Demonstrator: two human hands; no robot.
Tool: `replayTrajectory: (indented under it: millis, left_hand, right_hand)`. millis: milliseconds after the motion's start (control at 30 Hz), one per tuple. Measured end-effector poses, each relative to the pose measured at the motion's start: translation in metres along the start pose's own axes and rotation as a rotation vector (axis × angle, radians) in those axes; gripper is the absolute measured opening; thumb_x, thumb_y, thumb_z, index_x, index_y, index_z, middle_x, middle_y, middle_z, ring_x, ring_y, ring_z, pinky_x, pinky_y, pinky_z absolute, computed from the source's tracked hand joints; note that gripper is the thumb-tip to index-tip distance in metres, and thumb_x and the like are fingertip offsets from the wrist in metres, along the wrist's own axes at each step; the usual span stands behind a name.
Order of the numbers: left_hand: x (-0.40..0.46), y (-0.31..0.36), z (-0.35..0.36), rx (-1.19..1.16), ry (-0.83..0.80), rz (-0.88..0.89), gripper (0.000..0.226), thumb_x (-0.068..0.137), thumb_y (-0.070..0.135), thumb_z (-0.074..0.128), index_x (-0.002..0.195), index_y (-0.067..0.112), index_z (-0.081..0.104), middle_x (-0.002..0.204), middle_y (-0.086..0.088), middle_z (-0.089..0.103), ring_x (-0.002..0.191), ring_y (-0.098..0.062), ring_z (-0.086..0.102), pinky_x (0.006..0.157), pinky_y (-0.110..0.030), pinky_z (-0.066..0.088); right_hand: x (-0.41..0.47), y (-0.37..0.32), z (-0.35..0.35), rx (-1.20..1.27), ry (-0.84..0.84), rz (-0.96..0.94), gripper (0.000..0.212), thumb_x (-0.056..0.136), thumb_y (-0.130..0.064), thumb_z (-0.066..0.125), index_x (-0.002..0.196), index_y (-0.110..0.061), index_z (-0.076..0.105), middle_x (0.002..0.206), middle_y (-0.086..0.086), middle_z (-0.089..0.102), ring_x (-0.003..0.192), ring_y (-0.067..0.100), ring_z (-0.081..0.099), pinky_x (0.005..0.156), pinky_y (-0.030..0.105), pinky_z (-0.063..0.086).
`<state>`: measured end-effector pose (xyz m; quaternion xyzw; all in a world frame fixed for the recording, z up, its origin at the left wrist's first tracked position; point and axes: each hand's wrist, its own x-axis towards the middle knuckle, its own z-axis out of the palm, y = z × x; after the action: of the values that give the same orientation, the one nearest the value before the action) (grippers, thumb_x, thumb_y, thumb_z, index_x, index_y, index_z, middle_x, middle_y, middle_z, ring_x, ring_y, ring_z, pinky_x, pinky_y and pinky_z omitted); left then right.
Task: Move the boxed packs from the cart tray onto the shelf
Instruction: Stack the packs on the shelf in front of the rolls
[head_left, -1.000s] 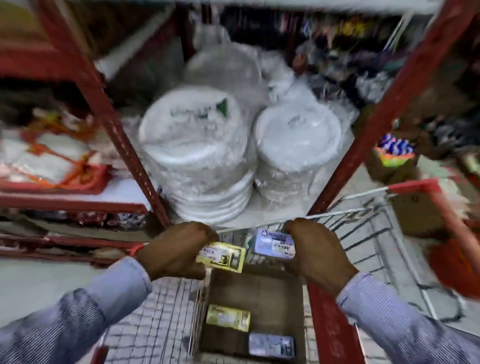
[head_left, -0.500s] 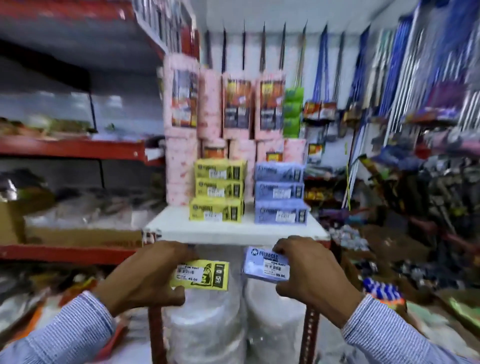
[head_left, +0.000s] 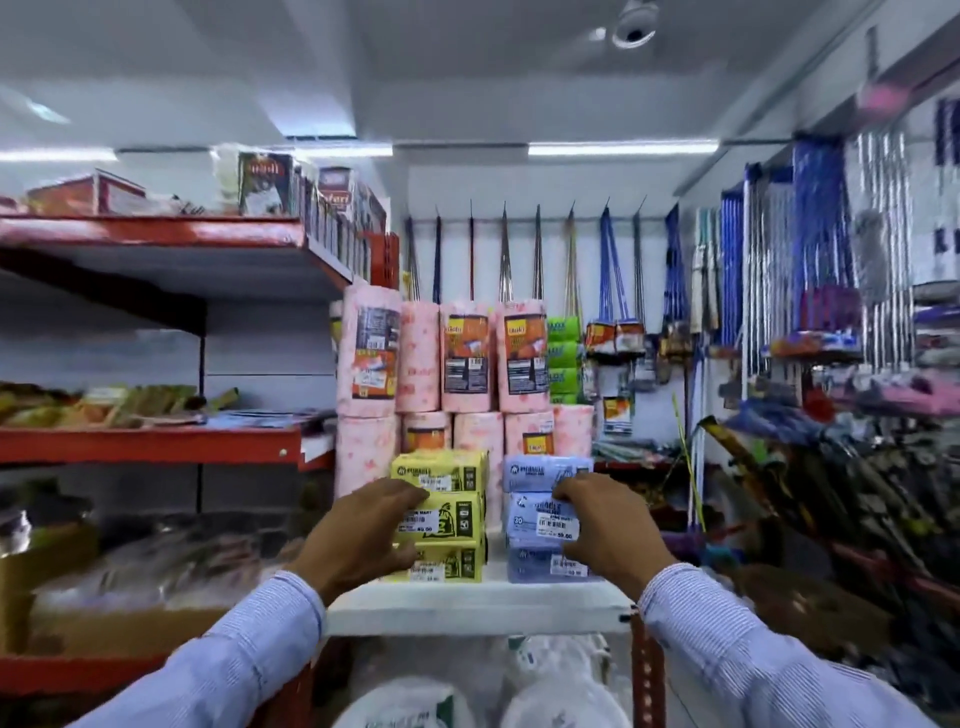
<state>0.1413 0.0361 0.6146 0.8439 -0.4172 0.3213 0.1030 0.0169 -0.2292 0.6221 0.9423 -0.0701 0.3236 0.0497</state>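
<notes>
I am standing at a white shelf (head_left: 467, 605), a flat, smooth board with a squared front edge, sitting just below both of my grips. Beyond my grips, at the back of that shelf, pink paper rolls (head_left: 467, 358) are standing upright in two tiers, soft-looking cylinders wrapped in clear film with orange and black labels. To the left of my left grip, red metal shelving (head_left: 150, 444) is carrying blurred flat packets. To the right of my right grip, long-handled cleaning goods are hanging in rows on the wall, too blurred to tell apart.

Directly ahead of my left grip (head_left: 363, 535) a yellow stack (head_left: 441, 514) of boxed packs is sitting on the shelf, rectangular, glossy, with white price stickers on their fronts. My left hand is closing around the yellow pack (head_left: 447, 522) at the middle of that stack, fingers over its top edge and thumb under it, pressing it in among the others.

Just right of it, beside my right grip (head_left: 608, 530), a blue stack (head_left: 545, 519) of the same box shape is sitting, slightly softer-edged under its wrap. My right hand is grasping the blue pack (head_left: 545, 525) at its middle, fingers curled over the top right corner. The two stacks are standing close together with a narrow gap between them.

My sleeves (head_left: 244, 660) are pale blue cloth with fine stripes.
</notes>
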Motion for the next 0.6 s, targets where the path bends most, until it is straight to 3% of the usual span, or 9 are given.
replayTrajectory:
  millis: [367,600]
  left_hand:
    - [0.038,-0.021,0.059,-0.002,-0.055,-0.022,0.051,0.076,0.023,0.077,0.125,0.022,0.061,0.125,0.001,0.067,0.112,-0.018,0.062,0.093,-0.031,0.054]
    - [0.042,-0.030,0.073,-0.045,-0.062,-0.050,0.055,0.077,0.027,0.080,0.128,0.023,0.061,0.127,0.005,0.067,0.114,-0.015,0.062,0.096,-0.030,0.051]
  right_hand:
    - [0.031,0.011,0.054,-0.138,-0.041,-0.024,0.036,0.080,-0.007,0.072,0.111,-0.019,0.059,0.115,0.001,0.061,0.103,0.022,0.061,0.086,0.036,0.055]
    - [0.040,0.015,0.064,-0.071,-0.040,0.010,0.038,0.076,-0.009,0.076,0.109,-0.021,0.062,0.111,-0.003,0.063,0.100,0.019,0.062,0.082,0.033,0.056]
